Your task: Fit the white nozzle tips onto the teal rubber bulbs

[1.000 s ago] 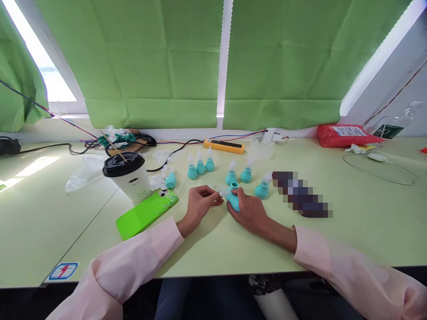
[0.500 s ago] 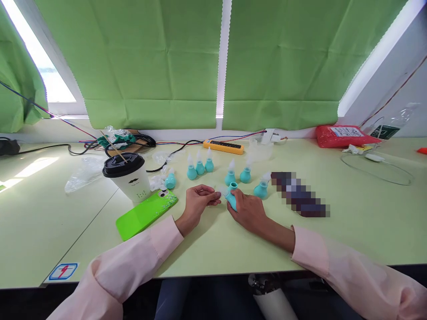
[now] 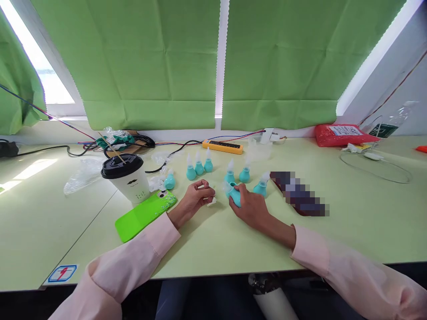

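Observation:
My right hand (image 3: 251,206) is wrapped round a teal squeeze bulb (image 3: 235,197), tilted with its open neck up and to the left. A clear nozzle piece (image 3: 226,188) shows beside that neck; whether it is attached, I cannot tell. To the left, my left hand (image 3: 195,198) has its thumb and fingers pinched together. A small white piece (image 3: 212,202) shows at its fingertips. Behind my hands stand several teal bulbs with clear pointed nozzles, among them one bulb (image 3: 230,177) close behind the held one and another bulb (image 3: 260,189) tilted at the right.
A white paper cup (image 3: 133,189) with a black lid and a green phone (image 3: 143,218) are at the left. A pixelated dark object (image 3: 300,195) lies at the right. Behind are a yellow power strip (image 3: 223,147), cables, plastic bags and a red package (image 3: 343,135).
My left hand has drawn back left and slightly down, away from the bulb, and the white piece now shows at its fingertips. The bulb in my right hand has tipped further to the left.

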Demonstrator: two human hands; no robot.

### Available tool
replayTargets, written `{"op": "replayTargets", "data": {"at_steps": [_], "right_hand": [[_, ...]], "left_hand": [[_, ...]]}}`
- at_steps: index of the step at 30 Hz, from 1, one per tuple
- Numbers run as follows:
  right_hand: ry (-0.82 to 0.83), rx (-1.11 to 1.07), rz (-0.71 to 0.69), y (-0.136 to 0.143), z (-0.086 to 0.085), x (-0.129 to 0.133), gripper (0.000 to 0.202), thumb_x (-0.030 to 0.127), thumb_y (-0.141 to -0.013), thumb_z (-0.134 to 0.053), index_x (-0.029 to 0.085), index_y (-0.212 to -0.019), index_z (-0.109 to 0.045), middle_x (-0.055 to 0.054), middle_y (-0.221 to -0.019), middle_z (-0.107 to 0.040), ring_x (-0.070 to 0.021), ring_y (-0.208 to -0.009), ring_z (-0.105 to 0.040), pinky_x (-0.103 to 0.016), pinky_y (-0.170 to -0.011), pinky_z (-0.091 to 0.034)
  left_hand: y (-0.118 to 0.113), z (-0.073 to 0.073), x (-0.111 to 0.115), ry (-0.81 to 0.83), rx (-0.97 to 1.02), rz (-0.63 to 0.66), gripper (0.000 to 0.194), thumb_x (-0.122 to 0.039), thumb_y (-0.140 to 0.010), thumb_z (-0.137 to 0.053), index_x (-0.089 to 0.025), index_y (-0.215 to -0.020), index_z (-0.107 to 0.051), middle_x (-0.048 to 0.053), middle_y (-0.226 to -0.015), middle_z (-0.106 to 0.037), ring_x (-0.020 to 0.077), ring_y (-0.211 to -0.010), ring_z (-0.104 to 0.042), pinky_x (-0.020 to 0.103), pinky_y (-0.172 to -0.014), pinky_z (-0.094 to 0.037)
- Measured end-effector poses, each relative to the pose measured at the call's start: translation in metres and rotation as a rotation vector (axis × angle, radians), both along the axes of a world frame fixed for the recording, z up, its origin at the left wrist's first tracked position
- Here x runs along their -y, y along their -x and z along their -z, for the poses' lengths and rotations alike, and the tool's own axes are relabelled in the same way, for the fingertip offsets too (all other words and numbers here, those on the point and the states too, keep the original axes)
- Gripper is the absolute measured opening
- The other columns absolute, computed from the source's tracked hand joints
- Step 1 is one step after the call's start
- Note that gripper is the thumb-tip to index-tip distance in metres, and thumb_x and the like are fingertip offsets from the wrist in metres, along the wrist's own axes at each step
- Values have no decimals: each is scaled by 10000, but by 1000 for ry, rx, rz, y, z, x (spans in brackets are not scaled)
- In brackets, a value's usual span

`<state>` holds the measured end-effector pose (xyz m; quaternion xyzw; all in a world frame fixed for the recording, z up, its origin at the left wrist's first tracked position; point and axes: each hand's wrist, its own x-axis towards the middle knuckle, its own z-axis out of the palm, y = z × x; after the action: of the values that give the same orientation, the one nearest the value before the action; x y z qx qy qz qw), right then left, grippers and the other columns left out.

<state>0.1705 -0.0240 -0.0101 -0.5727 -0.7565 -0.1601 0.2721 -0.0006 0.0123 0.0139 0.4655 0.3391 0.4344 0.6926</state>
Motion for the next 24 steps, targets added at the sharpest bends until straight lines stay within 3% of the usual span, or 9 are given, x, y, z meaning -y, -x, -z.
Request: {"op": "replayTargets", "data": {"at_steps": [2,4,6,8,13,18,20,24], "right_hand": [[33,-87,-11,-2,-2,0,257,329,-753,-405,127,-906,-448,-53,-628,-603,-176,-471,-556,-239,-410,-305],[89,-189,-81,-4,-4,0,254,337,-749,-408,146,-916,-424,-44,-659,-598,-173,-488,-552,-251,-427,-336],[158,-280,-165,-4,-6,1,238,330,-743,-420,163,-912,-409,-38,-706,-595,-166,-524,-556,-256,-458,-368],[220,-353,-227,-3,-7,2,224,320,-737,-433,177,-906,-404,-27,-730,-590,-158,-562,-561,-253,-492,-388],[268,-429,-290,-2,-10,6,201,276,-725,-445,190,-904,-414,-9,-732,-572,-140,-587,-537,-243,-528,-392],[257,-372,-285,2,-12,10,122,228,-713,-436,187,-828,-441,27,-599,-507,-118,-501,-464,-226,-490,-356],[266,-318,-296,4,-10,10,67,252,-725,-449,186,-714,-456,26,-558,-490,-119,-502,-460,-230,-503,-355],[345,-262,-409,8,-6,11,143,291,-767,-448,176,-688,-480,2,-618,-552,-126,-567,-510,-234,-540,-373]], "left_hand": [[5,-2,-5,-93,-115,-38,233,-158,-535,-645,-155,-603,-422,-38,-558,-540,57,-459,-479,200,-498,-394],[12,-2,-12,-300,-372,-128,159,-180,-540,-630,-152,-587,-481,-17,-567,-555,85,-481,-499,222,-511,-397],[20,0,-20,-523,-643,-230,70,-153,-534,-607,-154,-548,-538,-11,-524,-547,99,-475,-489,220,-503,-373],[26,4,-27,-622,-768,-274,66,-106,-514,-584,-168,-497,-568,-18,-462,-527,103,-452,-464,216,-493,-343],[31,8,-33,-648,-810,-290,125,-90,-524,-548,-192,-522,-621,8,-506,-590,137,-489,-497,225,-523,-348],[17,0,-14,-732,-801,-402,180,-185,-666,-502,-191,-792,-630,19,-589,-607,123,-499,-490,215,-545,-342],[9,-4,-1,-794,-799,-358,163,-251,-718,-476,-179,-780,-608,-10,-488,-545,94,-419,-432,198,-488,-308],[-5,-5,20,-765,-705,-17,284,-350,-720,-483,-161,-509,-500,-36,-391,-426,69,-381,-343,190,-416,-245]]}}
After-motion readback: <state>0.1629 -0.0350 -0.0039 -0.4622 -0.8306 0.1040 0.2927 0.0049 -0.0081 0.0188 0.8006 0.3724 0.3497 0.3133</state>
